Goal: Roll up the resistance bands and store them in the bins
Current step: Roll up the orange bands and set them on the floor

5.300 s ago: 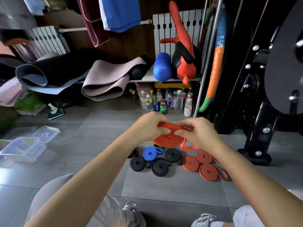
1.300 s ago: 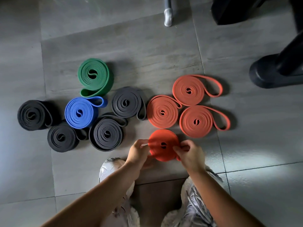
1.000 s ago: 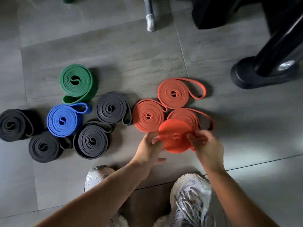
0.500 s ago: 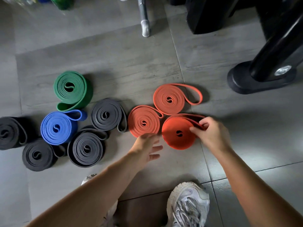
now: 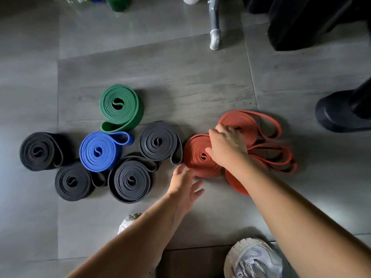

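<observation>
Several rolled resistance bands lie on the grey tile floor. A green roll [image 5: 120,107], a blue roll [image 5: 98,151] and several black rolls [image 5: 130,180] form the left cluster. Orange rolls sit on the right: one on the left [image 5: 195,159], one behind [image 5: 243,122], and one [image 5: 235,183] partly under my right forearm, with loose orange tails [image 5: 275,157] beside them. My right hand [image 5: 226,145] rests spread on top of the orange rolls. My left hand [image 5: 184,185] is open, fingertips at the near-left edge of the left orange roll. No bin is in view.
A metal pole foot [image 5: 214,39] stands at the back. A black machine foot [image 5: 341,115] sits at the right, with more dark equipment [image 5: 301,23] behind it. Bottles [image 5: 117,3] line the top edge. My shoes [image 5: 255,259] are at the bottom.
The orange roll I held in both hands now lies on the floor by the other orange rolls. My left hand has let go; my right hand has moved up onto the orange rolls.
</observation>
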Demonstrator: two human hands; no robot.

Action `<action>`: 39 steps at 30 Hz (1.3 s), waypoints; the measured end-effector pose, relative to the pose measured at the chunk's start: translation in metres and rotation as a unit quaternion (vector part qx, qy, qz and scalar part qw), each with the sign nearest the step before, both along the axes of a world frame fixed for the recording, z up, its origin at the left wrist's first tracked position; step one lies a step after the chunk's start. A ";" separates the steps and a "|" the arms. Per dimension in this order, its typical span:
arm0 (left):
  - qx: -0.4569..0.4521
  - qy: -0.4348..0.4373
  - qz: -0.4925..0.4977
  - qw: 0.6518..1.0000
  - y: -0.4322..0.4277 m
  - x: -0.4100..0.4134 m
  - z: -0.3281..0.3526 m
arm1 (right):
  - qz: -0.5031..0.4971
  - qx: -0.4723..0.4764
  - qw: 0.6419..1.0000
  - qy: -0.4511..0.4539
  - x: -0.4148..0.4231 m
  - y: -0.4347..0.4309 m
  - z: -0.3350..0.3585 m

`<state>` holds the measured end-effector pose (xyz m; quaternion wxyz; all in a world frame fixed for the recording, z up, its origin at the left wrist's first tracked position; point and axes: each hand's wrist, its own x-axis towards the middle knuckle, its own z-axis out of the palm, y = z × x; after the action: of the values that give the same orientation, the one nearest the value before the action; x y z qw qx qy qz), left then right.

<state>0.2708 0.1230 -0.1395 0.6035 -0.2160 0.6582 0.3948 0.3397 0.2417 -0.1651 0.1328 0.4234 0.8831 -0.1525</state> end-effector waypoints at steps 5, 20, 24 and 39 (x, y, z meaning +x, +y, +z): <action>0.004 -0.017 0.050 0.999 0.002 -0.005 0.003 | -0.050 0.000 0.999 -0.015 -0.007 -0.005 0.000; 0.044 -0.084 0.000 0.995 -0.003 0.022 0.048 | -0.220 -0.098 0.955 0.174 0.055 0.000 0.039; 0.053 -0.086 -0.069 0.993 0.007 0.047 0.051 | -0.345 -0.088 0.911 0.208 0.109 -0.016 0.032; -0.010 0.035 -0.208 0.977 0.036 0.041 0.018 | -0.382 -0.021 0.903 0.195 0.131 -0.009 0.012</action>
<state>0.3117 0.1588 -0.1212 0.6467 -0.0664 0.7134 0.2616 0.4704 0.2325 -0.1528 -0.1016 0.6871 0.6586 -0.2896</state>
